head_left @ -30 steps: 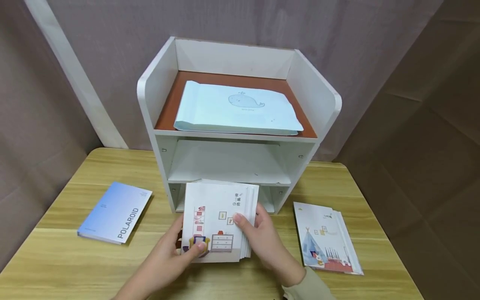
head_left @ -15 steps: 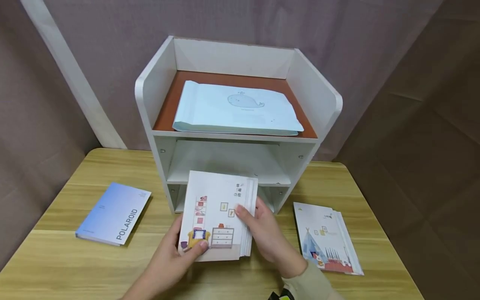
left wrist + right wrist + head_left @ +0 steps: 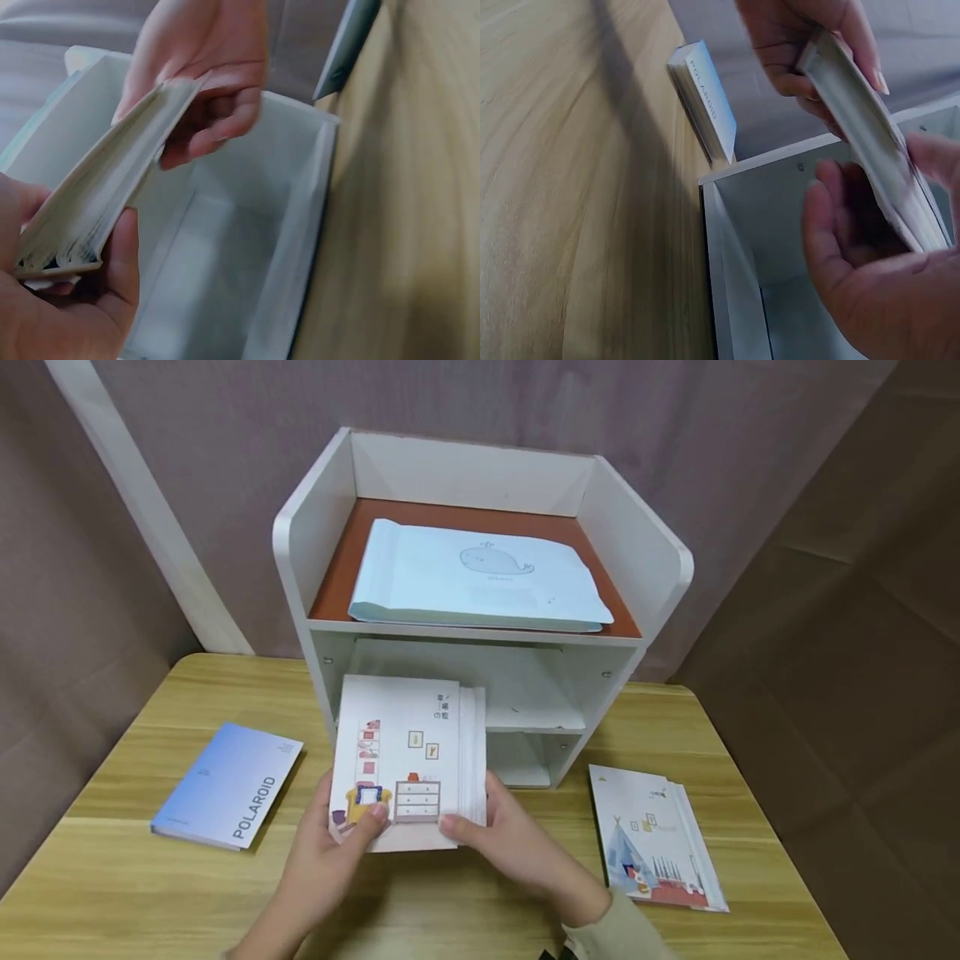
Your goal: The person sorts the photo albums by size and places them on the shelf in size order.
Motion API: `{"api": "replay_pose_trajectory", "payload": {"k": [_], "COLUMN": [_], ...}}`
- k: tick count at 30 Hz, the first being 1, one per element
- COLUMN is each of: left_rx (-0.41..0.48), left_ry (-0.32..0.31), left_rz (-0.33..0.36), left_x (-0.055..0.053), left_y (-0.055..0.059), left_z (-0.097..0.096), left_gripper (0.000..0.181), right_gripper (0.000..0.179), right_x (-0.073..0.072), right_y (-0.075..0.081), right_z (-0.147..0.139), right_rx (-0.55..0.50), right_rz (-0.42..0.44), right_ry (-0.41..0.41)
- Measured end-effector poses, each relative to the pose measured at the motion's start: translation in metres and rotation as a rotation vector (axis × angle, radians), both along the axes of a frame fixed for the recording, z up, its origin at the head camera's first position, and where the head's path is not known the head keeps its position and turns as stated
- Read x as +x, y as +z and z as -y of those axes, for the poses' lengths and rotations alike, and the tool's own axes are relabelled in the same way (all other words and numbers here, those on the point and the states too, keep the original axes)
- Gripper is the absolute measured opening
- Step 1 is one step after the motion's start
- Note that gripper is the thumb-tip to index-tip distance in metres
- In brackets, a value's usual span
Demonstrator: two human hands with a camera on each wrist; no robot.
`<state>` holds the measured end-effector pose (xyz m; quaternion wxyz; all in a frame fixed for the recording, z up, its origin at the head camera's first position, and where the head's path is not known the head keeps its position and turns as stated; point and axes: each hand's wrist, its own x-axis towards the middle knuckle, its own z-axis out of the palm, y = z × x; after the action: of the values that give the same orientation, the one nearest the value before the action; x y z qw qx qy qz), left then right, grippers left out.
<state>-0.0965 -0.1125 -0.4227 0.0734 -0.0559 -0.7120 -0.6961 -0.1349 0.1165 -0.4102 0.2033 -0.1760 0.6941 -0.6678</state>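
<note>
In the head view, both hands hold a white photo album (image 3: 408,760) with an armchair and a dresser drawn on its cover. It is raised in front of the lower shelves. My left hand (image 3: 318,860) grips the lower left corner, thumb on the cover. The right hand (image 3: 517,843) grips the lower right edge, its thumb also on the front and its other fingers hidden behind. Stacked page edges of the album (image 3: 112,180) show between the two hands in the left wrist view. Seen from the right wrist, its cover side is mostly edge-on.
A white shelf unit (image 3: 300,568) stands at the table's back, with a pale blue whale-printed packet (image 3: 480,581) on its top. A blue POLAROID album (image 3: 228,785) lies at left. At right lies another white album (image 3: 656,839) with a tent drawing. Wooden tabletop (image 3: 420,918) extends in front.
The held album has moved left and upward, over the left part of the lower shelves. My right thumb has gone from mid-cover to near its bottom edge. The other albums stay put.
</note>
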Motion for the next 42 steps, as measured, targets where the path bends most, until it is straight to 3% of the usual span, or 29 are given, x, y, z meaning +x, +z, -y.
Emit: {"api": "replay_pose_trajectory", "payload": {"k": [5,13,19,23,27,33,42], "left_rx": [-0.011,0.010,0.016,-0.016,0.051,0.202,0.278], "left_ry": [0.041,-0.009,-0.074,-0.058,-0.073,-0.149,-0.160], "left_rz": [0.032,0.083,0.046,0.011,0.001,0.051,0.111], "left_x": [-0.004,-0.003,-0.002,-0.005,-0.011,-0.023,-0.037], "left_y": [0.011,0.022,0.024,0.025,0.027,0.027,0.029], "left_z": [0.006,0.011,0.017,0.020,0.020,0.015,0.009], "left_gripper": [0.052,0.062,0.064,0.060,0.051,0.048,0.052], "right_gripper": [0.065,0.056,0.054,0.050,0.045,0.040,0.041], "right_x": [0.005,0.008,0.007,0.003,-0.004,-0.017,-0.027], "right_y": [-0.001,0.003,0.008,0.013,0.019,0.025,0.028], "right_z": [0.003,0.008,0.009,0.013,0.018,0.020,0.020], "right_rx": [-0.026,-0.068,-0.072,-0.056,-0.039,-0.029,-0.078], "right_rz": [-0.031,0.013,0.010,0.017,0.009,0.022,0.075], "right_ry": [0.077,-0.005,-0.024,-0.032,-0.030,-0.038,-0.101]}}
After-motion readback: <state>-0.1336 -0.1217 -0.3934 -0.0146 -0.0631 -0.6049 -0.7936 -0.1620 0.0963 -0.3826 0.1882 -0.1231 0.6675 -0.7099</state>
